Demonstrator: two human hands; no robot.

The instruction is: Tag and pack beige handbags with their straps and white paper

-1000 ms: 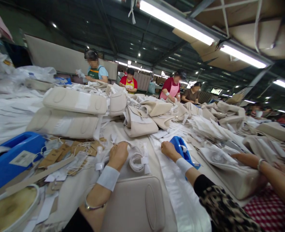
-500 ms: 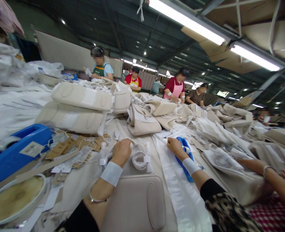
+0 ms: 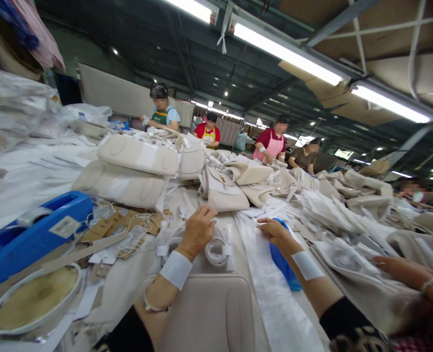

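Observation:
A beige bag with a stitched oval lies closest to me. White-wrapped, looped straps stand above its far edge, bound with white bands. My left hand hovers over these straps, its fingers curled together; what they hold, if anything, is hidden. My right hand reaches over a blue tape dispenser, fingers stretched out and no object visible in them. White patches cover both wrists. Beneath the right hand, a long strip of white plastic sheeting runs toward me.
Stacked beige bags and a loose bag pile stand ahead. Left are a larger blue dispenser, brown tags and a round dish. Another person's arm reaches in from the right; several people work beyond.
My right hand has gone from a fist to stretched fingers beside the blue dispenser. My left hand has moved slightly up and right. The view has shifted a little.

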